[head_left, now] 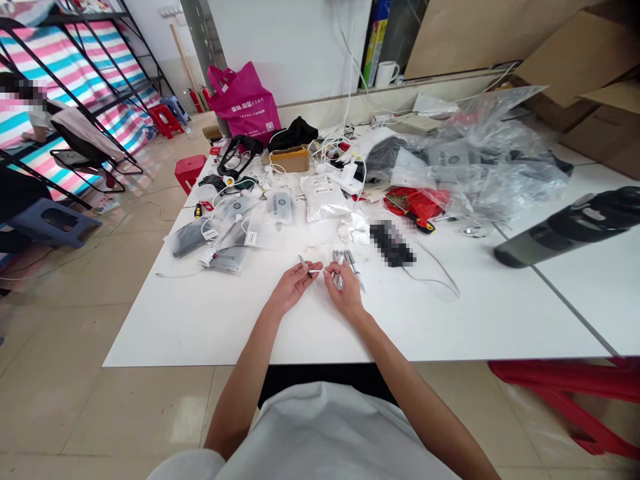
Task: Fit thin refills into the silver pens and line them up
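Note:
My left hand [293, 288] is closed around a slim silver-grey pen piece [301, 260], its tip poking up past the fingers. A thin white stick [315, 271], perhaps a pen refill, spans the small gap between both hands. My right hand [345, 291] pinches the right end of that stick between thumb and fingertips. Just beyond the right hand, several silver-grey pens [354, 262] lie side by side on the white table [225, 333]. The right hand partly covers them.
Bagged items [230, 259] and cables lie to the left. White packet [325, 197], red bag [417, 203] and clear plastic [520, 180] fill the back. A dark bottle [565, 227] lies at the right. Red stool [575, 387] stands by the front edge. Another person sits far left.

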The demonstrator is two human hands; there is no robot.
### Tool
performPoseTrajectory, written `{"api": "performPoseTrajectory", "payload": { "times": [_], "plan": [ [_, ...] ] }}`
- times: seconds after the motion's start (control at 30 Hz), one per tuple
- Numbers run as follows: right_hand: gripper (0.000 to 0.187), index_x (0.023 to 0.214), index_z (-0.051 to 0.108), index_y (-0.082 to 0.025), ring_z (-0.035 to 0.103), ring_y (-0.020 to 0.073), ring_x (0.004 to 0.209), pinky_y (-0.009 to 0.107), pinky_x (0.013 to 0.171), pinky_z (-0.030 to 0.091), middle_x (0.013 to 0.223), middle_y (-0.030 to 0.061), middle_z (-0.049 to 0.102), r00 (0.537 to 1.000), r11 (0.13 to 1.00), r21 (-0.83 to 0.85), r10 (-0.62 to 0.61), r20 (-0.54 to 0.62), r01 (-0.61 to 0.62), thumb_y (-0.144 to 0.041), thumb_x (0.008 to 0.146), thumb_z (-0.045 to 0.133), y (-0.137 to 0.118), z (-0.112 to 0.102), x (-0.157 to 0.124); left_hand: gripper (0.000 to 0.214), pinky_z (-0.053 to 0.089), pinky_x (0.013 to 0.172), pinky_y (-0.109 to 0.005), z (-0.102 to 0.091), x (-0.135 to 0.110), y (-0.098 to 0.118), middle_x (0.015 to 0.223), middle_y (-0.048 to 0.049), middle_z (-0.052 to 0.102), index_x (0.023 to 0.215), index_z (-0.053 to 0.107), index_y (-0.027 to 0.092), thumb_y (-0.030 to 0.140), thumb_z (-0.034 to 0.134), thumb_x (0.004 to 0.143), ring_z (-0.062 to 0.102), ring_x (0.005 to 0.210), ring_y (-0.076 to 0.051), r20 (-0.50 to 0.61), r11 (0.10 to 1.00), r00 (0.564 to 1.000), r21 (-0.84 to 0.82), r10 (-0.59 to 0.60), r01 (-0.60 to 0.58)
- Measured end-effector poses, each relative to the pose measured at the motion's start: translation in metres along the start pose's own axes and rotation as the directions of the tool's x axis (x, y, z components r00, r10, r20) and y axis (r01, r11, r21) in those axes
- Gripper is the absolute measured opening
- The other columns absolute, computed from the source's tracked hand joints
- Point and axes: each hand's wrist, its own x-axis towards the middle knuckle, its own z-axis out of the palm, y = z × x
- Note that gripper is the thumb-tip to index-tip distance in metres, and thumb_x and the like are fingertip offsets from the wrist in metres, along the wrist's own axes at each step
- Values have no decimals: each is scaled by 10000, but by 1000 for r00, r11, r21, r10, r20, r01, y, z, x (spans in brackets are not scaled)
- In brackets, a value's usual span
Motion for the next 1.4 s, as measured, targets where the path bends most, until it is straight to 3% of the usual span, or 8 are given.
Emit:
{"api": "performPoseTrajectory", "payload": {
  "times": [0.37, 0.77, 0.87, 1.07, 1.27, 1.4],
  "plan": [
    [94, 1050, 701, -257, 672, 208, 867, 396, 831, 561, 979, 45, 736, 999, 991, 135, -9, 34, 4, -310, 993, 649, -4, -3, 7, 224, 464, 1178, -359, 3, 0, 2, 1275, -143, 757, 1075, 761, 135, 188, 818, 864, 662, 1313, -254, -20, 999, 1000, 35, 24, -23],
    [183, 1085, 721, -249, 512, 163, 705, 325, 697, 515, 865, 21, 520, 985, 999, 48, -32, 168, 24, -371, 1039, 593, 5, 2, 2, 296, 493, 1112, -333, 4, -5, 4, 1339, -159, 728, 1125, 733, 143, 213, 833, 855, 740, 1116, -203, 72, 995, 997, 98, -10, 3],
    [190, 1065, 711, -236, 499, 161, 698, 315, 688, 504, 846, 15, 504, 982, 1000, 29, -16, 188, 10, -369, 1046, 577, 4, 0, 3, 272, 461, 1159, -369, 4, -6, 6, 1354, -162, 721, 1119, 722, 151, 223, 817, 875, 717, 1206, -239, 71, 996, 997, 92, -4, -3],
    [153, 1066, 678, -231, 510, 168, 709, 314, 701, 506, 818, 8, 505, 992, 999, -9, -49, 120, 51, -347, 1038, 582, 4, 1, -1, 211, 405, 1225, -439, 3, -3, 9, 1388, -176, 700, 1072, 672, 152, 219, 785, 907, 615, 1386, -281, -12, 996, 996, -9, 88, -89],
    [131, 1114, 675, -240, 561, 151, 710, 299, 671, 501, 884, 24, 555, 972, 982, -14, -185, 143, 189, -297, 1046, 578, 0, 4, -3, 165, 428, 1206, -380, 5, 0, 2, 1438, -128, 677, 1075, 641, 186, 205, 737, 941, 569, 1436, -233, -30, 993, 996, -84, 85, -87],
    [147, 1097, 684, -239, 569, 152, 698, 300, 645, 501, 886, 31, 573, 968, 979, -53, -186, 168, 197, -312, 1053, 565, -2, 5, -2, 170, 465, 1177, -376, 5, 2, -1, 1469, -115, 657, 1107, 643, 197, 203, 718, 954, 555, 1452, -236, 7, 991, 998, -122, 58, -57]
  ]
}}
